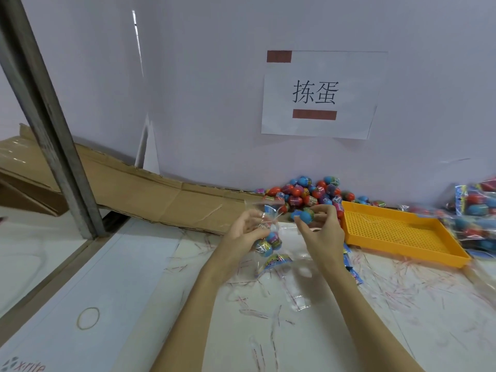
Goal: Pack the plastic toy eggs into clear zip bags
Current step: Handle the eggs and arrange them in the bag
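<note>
Your left hand [245, 229] grips a clear bag [264, 226] by its upper part, mouth up, fingers curled round the film; several eggs already sit in its bottom. Your right hand [320, 226] pinches a blue egg [303, 216] between thumb and fingertips, just beside the bag's mouth and not yet inside.

Progress, as judged: this bag is part-filled. A pile [308, 194] of loose eggs lies against the wall behind your hands, so much remains. Filled bags [475, 208] are heaped at the far right, blurred. An orange tray [397, 232] between pile and filled bags holds nothing you can make out. More flat clear bags [298, 275] and a printed card [275, 260] lie under your wrists.

The surface [349, 318] is pale, scribbled with red marks; a rubber band [88, 318] lies at left. Flattened cardboard [150, 194] leans along the pale wall, where a paper sign [320, 95] is taped. A metal post [48, 122] rises at left.
</note>
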A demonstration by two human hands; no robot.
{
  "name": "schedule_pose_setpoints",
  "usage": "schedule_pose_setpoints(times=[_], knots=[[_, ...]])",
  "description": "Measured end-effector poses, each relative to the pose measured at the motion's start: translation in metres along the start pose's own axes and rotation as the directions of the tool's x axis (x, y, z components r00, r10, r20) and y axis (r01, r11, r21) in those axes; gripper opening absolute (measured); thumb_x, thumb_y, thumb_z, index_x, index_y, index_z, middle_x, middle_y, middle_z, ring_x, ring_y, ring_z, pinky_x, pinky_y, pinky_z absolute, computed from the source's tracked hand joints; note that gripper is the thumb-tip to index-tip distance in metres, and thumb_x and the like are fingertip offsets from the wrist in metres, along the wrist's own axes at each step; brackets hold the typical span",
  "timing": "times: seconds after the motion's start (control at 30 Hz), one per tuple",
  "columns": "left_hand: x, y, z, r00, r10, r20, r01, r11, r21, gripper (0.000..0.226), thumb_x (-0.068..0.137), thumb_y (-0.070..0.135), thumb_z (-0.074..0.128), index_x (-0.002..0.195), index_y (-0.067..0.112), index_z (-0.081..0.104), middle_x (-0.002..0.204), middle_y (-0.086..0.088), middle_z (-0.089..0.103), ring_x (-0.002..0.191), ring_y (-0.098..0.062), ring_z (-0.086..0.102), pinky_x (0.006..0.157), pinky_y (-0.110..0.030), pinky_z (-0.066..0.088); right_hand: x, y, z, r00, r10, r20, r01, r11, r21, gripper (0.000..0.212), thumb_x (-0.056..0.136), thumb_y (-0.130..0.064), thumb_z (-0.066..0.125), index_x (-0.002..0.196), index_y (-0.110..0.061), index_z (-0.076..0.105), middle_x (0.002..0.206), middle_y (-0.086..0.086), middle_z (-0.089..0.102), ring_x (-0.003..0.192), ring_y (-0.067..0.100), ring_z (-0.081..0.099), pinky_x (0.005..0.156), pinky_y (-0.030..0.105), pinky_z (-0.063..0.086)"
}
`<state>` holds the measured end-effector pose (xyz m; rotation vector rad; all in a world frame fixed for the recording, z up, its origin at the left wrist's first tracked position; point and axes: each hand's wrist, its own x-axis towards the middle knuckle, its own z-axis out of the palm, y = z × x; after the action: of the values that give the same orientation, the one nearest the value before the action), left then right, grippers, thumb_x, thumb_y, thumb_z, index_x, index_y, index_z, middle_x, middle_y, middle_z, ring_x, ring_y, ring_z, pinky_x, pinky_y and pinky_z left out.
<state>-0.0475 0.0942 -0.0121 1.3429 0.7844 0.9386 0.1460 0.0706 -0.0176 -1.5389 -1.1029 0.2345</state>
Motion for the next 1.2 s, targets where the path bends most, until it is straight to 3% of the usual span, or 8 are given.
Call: schedule_pose_setpoints(times=[0.2,0.4,0.53,0.7,0.83,0.97,1.1,1.2], knots=[[0.0,0.0,0.0,0.998,0.062,-0.016,-0.06,0.991,0.121,0.026,0.084,0.032,0.071,0.11,0.034,0.069,0.115,-0.006,0.07,0.107,-0.028,0.072,0.095,-0.048,0.059,-0.009,0.006,-0.003,0.996,0.024,0.082,-0.013,0.991,-0.131,0.041,0.092,-0.025,0.075,0.128,-0.016,0.058,0.116,0.005,0.063,0.1,0.017,0.059,0.083,0.029,0.052],[0.0,0.001,0.001,0.998,0.06,0.006,-0.06,0.984,0.166,0.021,0.091,0.029,0.07,0.111,0.037,0.068,0.111,-0.005,0.071,0.104,-0.026,0.072,0.089,-0.039,0.061,-0.012,0.001,-0.007,0.99,-0.004,0.139,0.012,0.998,-0.057,0.035,0.093,-0.01,0.073,0.124,-0.018,0.06,0.121,0.0,0.067,0.103,0.015,0.062,0.084,0.029,0.055],[-0.002,0.001,0.005,0.999,0.035,-0.027,-0.03,0.986,0.162,0.02,0.096,0.013,0.063,0.103,0.032,0.069,0.103,0.008,0.075,0.092,-0.011,0.072,0.074,-0.023,0.057,-0.015,-0.005,-0.005,0.99,0.057,0.13,-0.075,0.987,0.14,0.029,0.092,-0.023,0.075,0.118,-0.022,0.062,0.106,-0.01,0.072,0.095,0.009,0.068,0.081,0.024,0.057],[-0.005,0.008,0.001,0.997,0.003,0.077,0.002,0.998,-0.065,0.035,0.082,0.019,0.057,0.113,0.021,0.074,0.125,-0.003,0.073,0.099,-0.017,0.07,0.083,-0.033,0.059,-0.017,-0.017,-0.004,0.928,0.237,0.288,-0.358,0.783,0.509,0.03,0.093,-0.033,0.072,0.12,-0.022,0.064,0.094,-0.009,0.077,0.096,0.011,0.074,0.079,0.024,0.06],[-0.009,0.011,0.005,0.979,-0.022,0.205,0.035,0.998,-0.058,0.052,0.084,0.021,0.058,0.135,0.024,0.068,0.135,0.003,0.069,0.105,-0.012,0.072,0.086,-0.025,0.056,-0.023,-0.02,-0.003,0.876,0.244,0.415,-0.456,0.698,0.552,0.038,0.092,-0.021,0.074,0.125,-0.007,0.062,0.112,0.01,0.075,0.107,0.026,0.072,0.095,0.038,0.057],[-0.01,0.013,0.009,0.983,-0.016,0.184,0.016,1.0,0.003,0.045,0.084,0.021,0.057,0.123,0.029,0.076,0.128,0.007,0.071,0.103,-0.011,0.073,0.085,-0.027,0.057,-0.025,-0.022,-0.003,0.858,0.293,0.423,-0.503,0.651,0.569,0.038,0.094,-0.018,0.071,0.125,0.002,0.06,0.116,0.019,0.072,0.104,0.031,0.07,0.085,0.034,0.056],[-0.007,0.01,0.009,0.995,-0.048,0.092,0.048,0.999,0.0,0.044,0.079,0.024,0.062,0.119,0.02,0.078,0.121,-0.008,0.073,0.096,-0.015,0.074,0.077,-0.034,0.06,-0.023,-0.027,-0.004,0.827,0.323,0.46,-0.554,0.608,0.569,0.052,0.092,-0.028,0.073,0.128,0.007,0.058,0.121,0.027,0.067,0.105,0.034,0.067,0.101,0.05,0.052],[-0.008,0.009,0.009,0.995,-0.038,0.094,0.037,0.999,0.014,0.039,0.079,0.023,0.062,0.114,0.022,0.081,0.115,-0.005,0.077,0.098,-0.017,0.074,0.081,-0.034,0.061,-0.024,-0.028,-0.005,0.849,0.343,0.403,-0.529,0.577,0.622,0.054,0.09,-0.026,0.074,0.132,0.001,0.054,0.113,0.017,0.073,0.105,0.028,0.072,0.099,0.045,0.055]])
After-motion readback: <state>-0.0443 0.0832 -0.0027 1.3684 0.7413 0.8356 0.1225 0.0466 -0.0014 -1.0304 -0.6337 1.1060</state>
